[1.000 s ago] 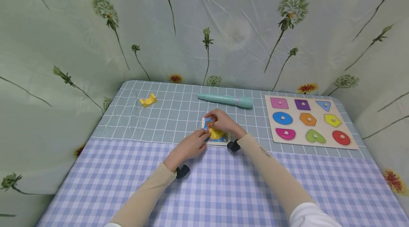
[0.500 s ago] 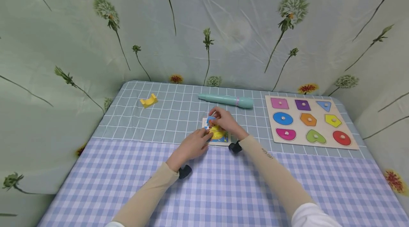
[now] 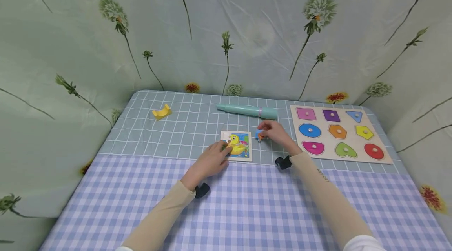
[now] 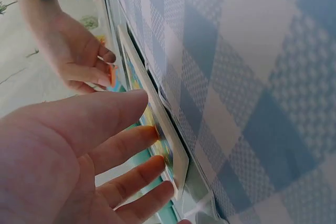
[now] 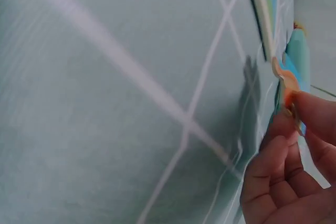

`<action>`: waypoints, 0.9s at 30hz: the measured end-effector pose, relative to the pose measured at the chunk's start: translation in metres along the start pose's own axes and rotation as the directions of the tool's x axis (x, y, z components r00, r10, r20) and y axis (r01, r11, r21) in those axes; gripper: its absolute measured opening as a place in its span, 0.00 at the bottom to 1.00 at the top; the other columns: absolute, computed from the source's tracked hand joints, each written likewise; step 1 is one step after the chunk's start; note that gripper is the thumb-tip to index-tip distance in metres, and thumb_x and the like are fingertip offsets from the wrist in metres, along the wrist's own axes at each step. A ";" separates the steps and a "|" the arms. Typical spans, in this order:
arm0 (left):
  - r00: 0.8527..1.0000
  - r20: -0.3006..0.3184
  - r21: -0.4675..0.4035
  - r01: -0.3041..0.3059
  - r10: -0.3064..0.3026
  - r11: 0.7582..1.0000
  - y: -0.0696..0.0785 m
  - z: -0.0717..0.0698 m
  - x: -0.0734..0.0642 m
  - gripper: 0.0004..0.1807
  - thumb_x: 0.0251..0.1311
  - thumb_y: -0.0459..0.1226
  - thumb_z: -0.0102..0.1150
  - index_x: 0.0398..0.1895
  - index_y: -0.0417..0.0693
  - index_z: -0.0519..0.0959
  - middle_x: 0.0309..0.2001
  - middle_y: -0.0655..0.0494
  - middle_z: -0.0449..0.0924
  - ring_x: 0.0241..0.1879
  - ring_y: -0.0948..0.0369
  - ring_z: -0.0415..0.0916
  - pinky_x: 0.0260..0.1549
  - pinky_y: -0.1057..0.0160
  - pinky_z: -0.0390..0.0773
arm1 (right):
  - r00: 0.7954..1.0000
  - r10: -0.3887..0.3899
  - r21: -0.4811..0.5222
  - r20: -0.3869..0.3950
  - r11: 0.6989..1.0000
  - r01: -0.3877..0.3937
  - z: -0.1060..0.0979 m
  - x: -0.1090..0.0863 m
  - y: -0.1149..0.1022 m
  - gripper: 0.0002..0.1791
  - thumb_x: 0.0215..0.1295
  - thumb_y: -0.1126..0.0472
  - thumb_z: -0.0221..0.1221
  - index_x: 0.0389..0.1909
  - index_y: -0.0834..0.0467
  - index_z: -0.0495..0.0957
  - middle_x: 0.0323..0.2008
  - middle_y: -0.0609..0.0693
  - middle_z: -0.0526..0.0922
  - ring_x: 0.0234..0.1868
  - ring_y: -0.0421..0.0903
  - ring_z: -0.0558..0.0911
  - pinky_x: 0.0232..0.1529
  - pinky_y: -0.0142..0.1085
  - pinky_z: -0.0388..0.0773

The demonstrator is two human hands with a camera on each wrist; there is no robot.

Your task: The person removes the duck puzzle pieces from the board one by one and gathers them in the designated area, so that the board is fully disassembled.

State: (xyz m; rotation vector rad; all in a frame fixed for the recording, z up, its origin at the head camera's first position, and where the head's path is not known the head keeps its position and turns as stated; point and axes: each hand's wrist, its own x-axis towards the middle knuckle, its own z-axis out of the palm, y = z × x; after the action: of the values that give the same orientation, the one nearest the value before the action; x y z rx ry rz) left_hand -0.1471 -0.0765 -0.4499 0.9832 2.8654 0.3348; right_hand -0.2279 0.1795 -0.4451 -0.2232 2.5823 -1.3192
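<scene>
A small square jigsaw puzzle with a yellow duck [image 3: 237, 150] lies on the table in a pale wooden tray [image 3: 225, 136], whose upper left corner is bare. My left hand [image 3: 210, 160] rests its extended fingertips on the puzzle's left side; in the left wrist view those fingers [image 4: 139, 174] lie straight across the tray's edge [image 4: 181, 169]. Just right of the tray, my right hand [image 3: 277, 133] pinches a blue and orange puzzle piece [image 3: 259, 134] between thumb and fingertips. The right wrist view shows this piece [image 5: 289, 80] tilted on edge, close over the cloth.
A long teal tapered object [image 3: 247, 110] with a pinkish band lies behind the puzzle. Right of it is a wooden shape board [image 3: 328, 157] with several colored knobbed pieces. A yellow curved block [image 3: 162, 112] sits at the back left. A checked cloth [image 3: 247, 204] covers the front.
My right hand has lifted the blue and orange piece out of the tray's upper left corner and carried it right, beyond the tray. The left hand has stayed at the puzzle.
</scene>
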 end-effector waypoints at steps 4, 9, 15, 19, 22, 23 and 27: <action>0.999 -0.029 0.005 -0.033 0.034 0.999 0.002 0.002 0.002 0.22 0.64 0.37 0.58 0.58 0.34 0.73 0.63 0.40 0.65 0.64 0.47 0.62 0.62 0.50 0.62 | 1.000 -0.008 -0.068 0.010 0.998 0.008 0.001 0.001 0.001 0.08 0.61 0.72 0.57 0.41 0.69 0.78 0.32 0.56 0.77 0.32 0.47 0.72 0.31 0.32 0.72; 0.998 -0.038 -0.017 -0.044 0.043 0.999 0.005 0.004 0.005 0.18 0.64 0.35 0.57 0.55 0.35 0.73 0.62 0.39 0.66 0.63 0.46 0.63 0.60 0.52 0.66 | 0.997 -0.075 -0.200 0.013 0.977 0.076 0.007 0.005 0.002 0.06 0.60 0.73 0.58 0.38 0.66 0.79 0.29 0.54 0.75 0.31 0.48 0.71 0.32 0.36 0.68; 1.000 -0.016 -0.023 -0.024 0.023 0.999 0.007 0.003 0.005 0.26 0.65 0.37 0.57 0.64 0.36 0.68 0.64 0.38 0.65 0.64 0.46 0.62 0.60 0.51 0.66 | 0.991 -0.127 -0.398 0.035 0.908 0.131 0.013 0.008 0.000 0.06 0.60 0.72 0.58 0.37 0.62 0.78 0.31 0.55 0.75 0.33 0.50 0.72 0.37 0.43 0.72; 1.000 0.006 0.005 -0.012 0.012 1.000 0.009 0.002 0.005 0.25 0.66 0.38 0.56 0.64 0.37 0.69 0.64 0.39 0.64 0.63 0.47 0.62 0.59 0.51 0.67 | 0.989 -0.144 -0.434 0.040 0.889 0.147 0.014 0.006 -0.002 0.06 0.60 0.72 0.58 0.37 0.62 0.78 0.32 0.56 0.73 0.33 0.51 0.71 0.36 0.44 0.72; 1.000 0.021 0.010 0.002 -0.002 1.000 0.010 0.001 0.005 0.25 0.66 0.39 0.56 0.64 0.38 0.69 0.65 0.40 0.63 0.64 0.47 0.62 0.58 0.51 0.68 | 0.988 -0.148 -0.422 0.035 0.894 0.149 0.014 0.005 -0.002 0.06 0.60 0.73 0.58 0.36 0.61 0.77 0.32 0.55 0.72 0.33 0.51 0.70 0.35 0.43 0.71; 1.000 0.027 0.013 0.004 -0.004 1.000 0.010 0.002 0.005 0.26 0.66 0.39 0.56 0.65 0.39 0.69 0.66 0.41 0.63 0.64 0.47 0.61 0.59 0.51 0.68 | 0.988 -0.152 -0.415 0.033 0.897 0.152 0.013 0.005 -0.002 0.06 0.60 0.73 0.58 0.36 0.61 0.77 0.32 0.55 0.72 0.33 0.50 0.70 0.35 0.42 0.70; 0.999 0.042 0.034 -0.004 0.003 0.999 0.009 0.003 0.005 0.27 0.67 0.41 0.55 0.66 0.39 0.67 0.68 0.44 0.61 0.65 0.48 0.60 0.60 0.52 0.66 | 0.981 -0.192 -0.344 0.036 0.919 0.193 0.014 0.005 -0.005 0.06 0.62 0.73 0.57 0.38 0.62 0.78 0.31 0.54 0.74 0.32 0.49 0.72 0.34 0.41 0.72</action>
State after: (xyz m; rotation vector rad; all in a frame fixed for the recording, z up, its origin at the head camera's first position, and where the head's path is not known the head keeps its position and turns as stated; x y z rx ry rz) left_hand -0.1454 -0.0657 -0.4506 0.9886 2.8410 0.2639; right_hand -0.2289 0.1644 -0.4494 -0.5520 2.8366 -0.9038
